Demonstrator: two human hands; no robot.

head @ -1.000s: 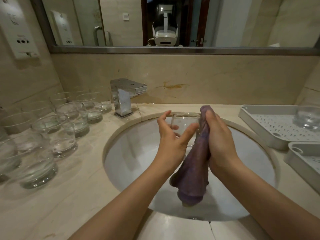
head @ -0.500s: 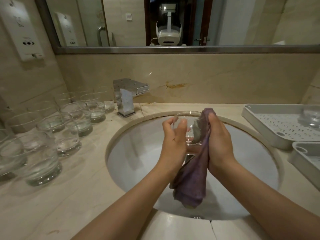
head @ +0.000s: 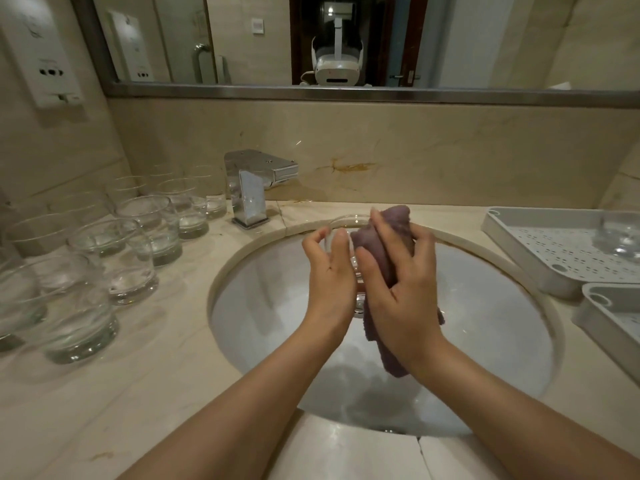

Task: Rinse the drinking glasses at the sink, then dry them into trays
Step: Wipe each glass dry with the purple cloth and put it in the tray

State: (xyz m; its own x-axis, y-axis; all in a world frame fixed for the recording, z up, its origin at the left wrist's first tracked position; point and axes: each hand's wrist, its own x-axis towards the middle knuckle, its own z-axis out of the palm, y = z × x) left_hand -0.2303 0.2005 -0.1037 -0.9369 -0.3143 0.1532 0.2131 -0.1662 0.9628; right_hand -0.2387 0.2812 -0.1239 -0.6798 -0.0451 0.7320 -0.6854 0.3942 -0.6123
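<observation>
Over the white sink basin (head: 263,306) my left hand (head: 329,271) grips a clear drinking glass (head: 343,226), mostly hidden behind my fingers. My right hand (head: 398,282) grips a purple cloth (head: 384,251) and presses it against the glass's right side; the cloth's tail hangs down below my wrist. Several clear glasses (head: 138,244) stand on the counter left of the sink. At the right, a white perforated tray (head: 540,251) holds one glass (head: 620,237).
A chrome tap (head: 249,188) stands behind the sink at its left. A second white tray (head: 613,313) lies nearer, at the right edge. A mirror runs above the marble backsplash, and a white wall unit (head: 41,57) hangs at the upper left.
My right hand has shifted up and over the cloth, bunching it higher against the glass. My left hand has turned the glass and closed tighter round it.
</observation>
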